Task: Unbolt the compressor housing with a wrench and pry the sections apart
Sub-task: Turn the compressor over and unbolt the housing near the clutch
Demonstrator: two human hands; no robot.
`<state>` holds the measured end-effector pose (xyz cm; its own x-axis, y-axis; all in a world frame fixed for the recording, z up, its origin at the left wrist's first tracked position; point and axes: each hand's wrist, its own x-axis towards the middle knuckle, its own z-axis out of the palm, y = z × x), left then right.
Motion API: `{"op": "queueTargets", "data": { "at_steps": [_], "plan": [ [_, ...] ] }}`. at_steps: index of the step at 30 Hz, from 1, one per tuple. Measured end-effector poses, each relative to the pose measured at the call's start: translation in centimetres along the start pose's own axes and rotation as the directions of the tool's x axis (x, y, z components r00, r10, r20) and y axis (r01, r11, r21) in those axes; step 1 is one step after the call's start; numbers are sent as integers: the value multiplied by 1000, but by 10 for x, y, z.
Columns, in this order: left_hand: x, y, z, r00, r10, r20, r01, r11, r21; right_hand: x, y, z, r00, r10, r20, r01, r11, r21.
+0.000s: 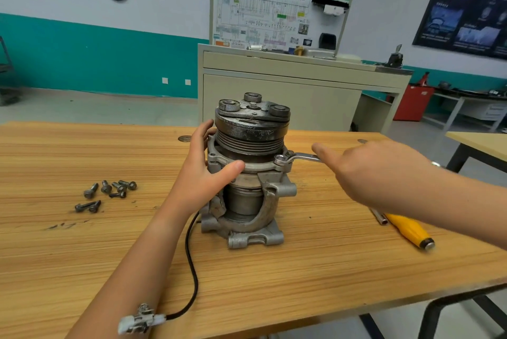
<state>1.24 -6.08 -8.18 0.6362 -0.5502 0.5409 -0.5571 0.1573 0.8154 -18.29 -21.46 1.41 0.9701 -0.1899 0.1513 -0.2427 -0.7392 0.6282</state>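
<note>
Connector plug (140, 321) lies at table (82, 242) edge. Compressor (248, 171) stands upright mid-table; left hand (203, 171) clasps its flange, evidently against turning; right hand (367, 171) grips ring spanner (301, 158) seated on a housing bolt (279, 158).

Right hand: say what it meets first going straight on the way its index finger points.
The right hand would likely meet the compressor first, at its grooved pulley, just above the ring end of the wrench; depth is unclear.

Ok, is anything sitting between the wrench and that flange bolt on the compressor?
Nothing visible. The wrench sits on the bolt at the flange's right, right hand on its handle. The left hand grips the compressor housing on the other side.
</note>
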Motion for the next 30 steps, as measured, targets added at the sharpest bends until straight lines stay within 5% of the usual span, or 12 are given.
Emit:
{"op": "queueTargets", "data": {
  "at_steps": [7,17,22,30],
  "plan": [
    [0,-2,0,1000,-1,-2,1,1000,20,36,25,33,972,-89,-219,90,996,-5],
    [2,-3,-2,999,-46,27,46,999,18,62,-8,58,811,165,-561,92,912,401],
    [3,-5,-2,999,-35,21,34,999,22,10,-2,44,870,341,-355,8,711,703],
    [3,-4,-2,1000,-28,7,28,999,24,-18,-12,21,983,175,-54,-120,839,531]
  ]
}}
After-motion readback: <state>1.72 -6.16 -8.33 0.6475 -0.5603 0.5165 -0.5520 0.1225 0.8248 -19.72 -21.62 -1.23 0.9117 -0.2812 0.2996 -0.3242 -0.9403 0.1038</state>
